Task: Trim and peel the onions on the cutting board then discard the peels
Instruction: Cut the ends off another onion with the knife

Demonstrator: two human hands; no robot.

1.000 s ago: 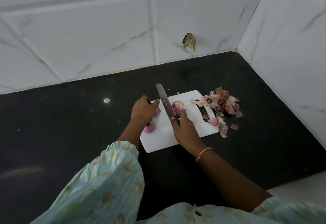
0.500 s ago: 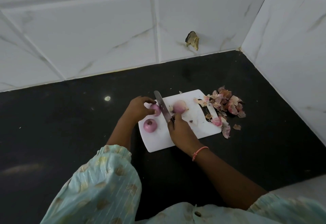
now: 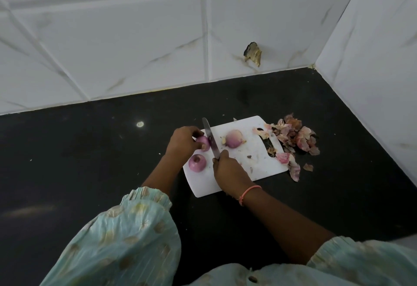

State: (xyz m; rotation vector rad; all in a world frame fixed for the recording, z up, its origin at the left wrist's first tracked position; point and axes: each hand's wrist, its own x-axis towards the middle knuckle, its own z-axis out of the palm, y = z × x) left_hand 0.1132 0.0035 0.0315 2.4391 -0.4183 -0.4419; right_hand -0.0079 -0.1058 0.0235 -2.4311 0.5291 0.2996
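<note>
Now the left hand (image 3: pixel 184 139) has shifted to pinch a small purple onion (image 3: pixel 203 143) at its fingertips, while the right hand (image 3: pixel 228 172) grips the steel knife (image 3: pixel 210 138), blade touching it, ready to trim on the white plastic cutting board (image 3: pixel 255 161).

Right hand (image 3: pixel 228 170) lets go of the half-peeled pink onion (image 3: pixel 234 138), now lying free on the white plastic cutting board (image 3: pixel 266 164); steel knife blade (image 3: pixel 210 138) shifts left against the onion in the left hand (image 3: pixel 182 140).

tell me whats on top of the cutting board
Three onions: one under the left hand at the knife, one nearer, one unpeeled. Peel scraps too. The right hand covers part of the cutting board.
</note>
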